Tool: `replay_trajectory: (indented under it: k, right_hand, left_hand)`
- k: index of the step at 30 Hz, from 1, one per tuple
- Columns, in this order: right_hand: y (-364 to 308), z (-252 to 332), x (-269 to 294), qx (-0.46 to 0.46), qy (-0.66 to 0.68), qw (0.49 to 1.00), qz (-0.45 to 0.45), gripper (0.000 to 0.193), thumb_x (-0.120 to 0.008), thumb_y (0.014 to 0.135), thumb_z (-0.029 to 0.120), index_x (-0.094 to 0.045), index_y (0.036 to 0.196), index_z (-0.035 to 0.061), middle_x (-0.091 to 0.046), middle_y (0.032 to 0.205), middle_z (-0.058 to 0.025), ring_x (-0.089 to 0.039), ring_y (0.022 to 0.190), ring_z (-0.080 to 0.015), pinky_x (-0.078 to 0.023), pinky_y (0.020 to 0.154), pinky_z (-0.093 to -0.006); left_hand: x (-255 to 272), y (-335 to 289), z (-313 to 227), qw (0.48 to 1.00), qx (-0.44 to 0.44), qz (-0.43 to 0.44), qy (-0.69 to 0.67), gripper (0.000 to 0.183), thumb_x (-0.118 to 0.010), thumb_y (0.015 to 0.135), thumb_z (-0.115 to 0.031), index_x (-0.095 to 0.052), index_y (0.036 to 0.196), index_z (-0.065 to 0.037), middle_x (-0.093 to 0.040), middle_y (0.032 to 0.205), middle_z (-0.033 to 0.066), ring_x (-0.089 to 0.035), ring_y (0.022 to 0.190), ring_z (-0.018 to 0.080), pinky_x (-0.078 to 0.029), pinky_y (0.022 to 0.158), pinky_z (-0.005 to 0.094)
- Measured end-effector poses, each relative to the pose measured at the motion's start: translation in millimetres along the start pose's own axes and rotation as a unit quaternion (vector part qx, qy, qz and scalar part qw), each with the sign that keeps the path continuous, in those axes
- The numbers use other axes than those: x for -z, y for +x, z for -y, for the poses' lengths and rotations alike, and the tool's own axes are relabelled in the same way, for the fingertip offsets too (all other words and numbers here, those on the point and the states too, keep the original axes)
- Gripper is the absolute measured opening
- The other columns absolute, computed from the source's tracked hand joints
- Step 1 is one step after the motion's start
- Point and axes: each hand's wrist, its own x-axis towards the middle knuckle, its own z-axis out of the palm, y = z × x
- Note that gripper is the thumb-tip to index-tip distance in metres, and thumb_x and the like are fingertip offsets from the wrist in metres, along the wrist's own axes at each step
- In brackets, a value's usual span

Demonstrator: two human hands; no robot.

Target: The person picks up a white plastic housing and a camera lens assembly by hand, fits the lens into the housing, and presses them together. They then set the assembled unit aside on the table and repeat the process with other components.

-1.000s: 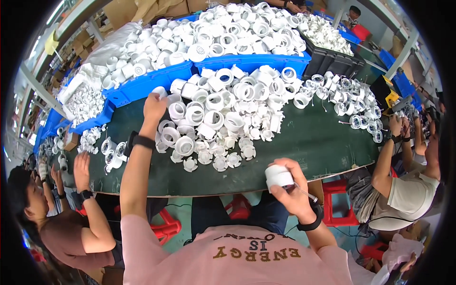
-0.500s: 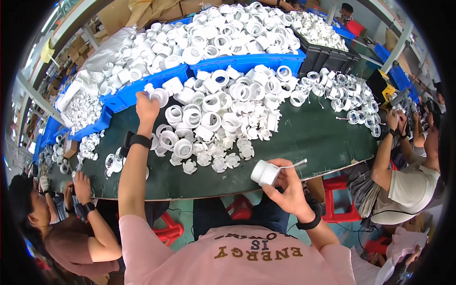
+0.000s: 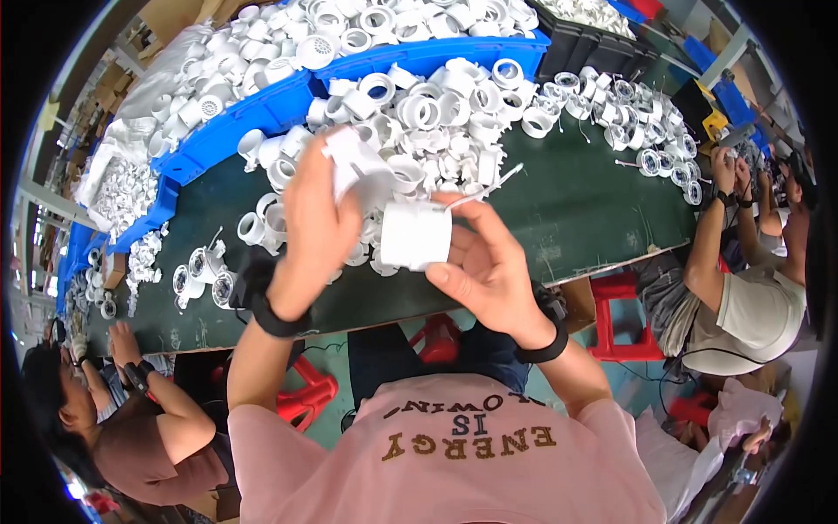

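My left hand [image 3: 316,231] grips a white plastic fitting [image 3: 358,166] close in front of me, above the green table [image 3: 567,210]. My right hand [image 3: 489,262] holds a white plastic cylinder [image 3: 415,234] and a thin white stick [image 3: 489,185] between the fingers. The fitting and the cylinder almost touch. Behind the hands lies a heap of white plastic rings and fittings [image 3: 436,113] on the table.
Blue trays [image 3: 253,113] piled with white parts line the far side. A dark crate [image 3: 585,48] stands at the back right. A person [image 3: 751,288] sits at my right, another [image 3: 131,419] at my left. Red stools [image 3: 624,314] stand under the table.
My left hand came back from the pile with a white fitting and now meets my right hand. The right hand lifted the cylinder up and closer.
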Motion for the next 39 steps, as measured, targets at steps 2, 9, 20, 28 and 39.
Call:
replay_trajectory:
  k: [2,9,20,28,39]
  right_hand:
    - [1,3,4,-0.01,-0.03,0.999,-0.018,0.054,-0.067,0.084,0.0,-0.039,0.13,-0.003,-0.041,0.133,-0.0144,-0.059,0.101,-0.0201,-0.052,0.083,-0.0321]
    - [-13,12,22,-0.013,-0.202,0.977,0.064,0.063,-0.07,0.082,0.004,-0.037,0.135,-0.0036,-0.041,0.133,-0.0168,-0.058,0.104,-0.0225,-0.051,0.086,-0.0339]
    - [-32,32,15,0.06,-0.348,0.927,0.122,0.07,-0.079,0.074,0.018,-0.045,0.129,-0.0079,-0.049,0.125,-0.0252,-0.059,0.103,-0.0308,-0.057,0.078,-0.0368]
    - [-35,22,16,0.133,-0.336,0.923,0.129,0.066,-0.08,0.071,0.013,-0.05,0.127,-0.005,-0.053,0.121,-0.0216,-0.06,0.094,-0.0251,-0.055,0.069,-0.0314]
    - [-9,18,56,0.023,-0.462,0.88,0.111,0.056,-0.079,0.072,0.012,-0.056,0.123,0.0059,-0.052,0.111,-0.0137,-0.059,0.084,-0.0236,-0.052,0.073,-0.0319]
  left_hand:
    - [-2,-16,-35,0.948,0.185,0.075,-0.25,0.042,-0.056,0.079,-0.001,-0.051,0.121,-0.001,-0.06,0.109,0.0127,-0.06,0.102,0.0256,-0.045,0.089,0.0352]
    - [3,-46,-67,0.846,0.297,0.13,-0.422,0.043,-0.041,0.098,-0.032,-0.049,0.125,0.002,-0.054,0.118,0.0097,-0.052,0.105,0.0153,-0.039,0.092,0.029]
    - [-8,-79,-85,0.889,0.199,0.037,-0.411,0.045,-0.036,0.1,-0.038,-0.05,0.116,0.001,-0.054,0.106,0.0087,-0.052,0.091,0.0135,-0.042,0.079,0.0269]
    - [-15,-90,-95,0.891,0.224,0.009,-0.394,0.036,-0.039,0.1,-0.03,-0.049,0.116,0.001,-0.054,0.099,0.0075,-0.05,0.085,0.0122,-0.042,0.074,0.0266]
    - [-19,-121,-37,0.802,0.444,0.006,-0.399,0.043,-0.062,0.087,-0.009,-0.046,0.125,0.005,-0.056,0.111,0.0087,-0.055,0.097,0.014,-0.045,0.086,0.0275]
